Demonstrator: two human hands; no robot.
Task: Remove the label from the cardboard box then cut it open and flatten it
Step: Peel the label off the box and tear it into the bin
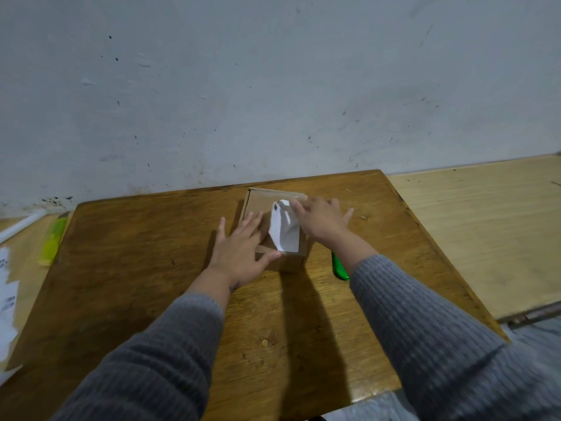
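Cardboard, the box (274,230) sits at the far middle of the table (145,284), its long axis running away from you toward the wall (273,86), its top face up. Your left hand (239,252) lies flat on its near-left top, fingers straight and slightly spread, thumb reaching along the near edge. Your right hand (320,220) pinches the far end of the white label (283,230), which is curled up off the top; its near end still looks stuck, just beyond your left thumb tip. Under your right wrist, a green cutter (339,267) lies on the worn brown wood. A paler wooden surface (479,235) adjoins on the right. Left of your left fingers, well apart, lie a yellow-green object (53,241) and white papers (7,302).
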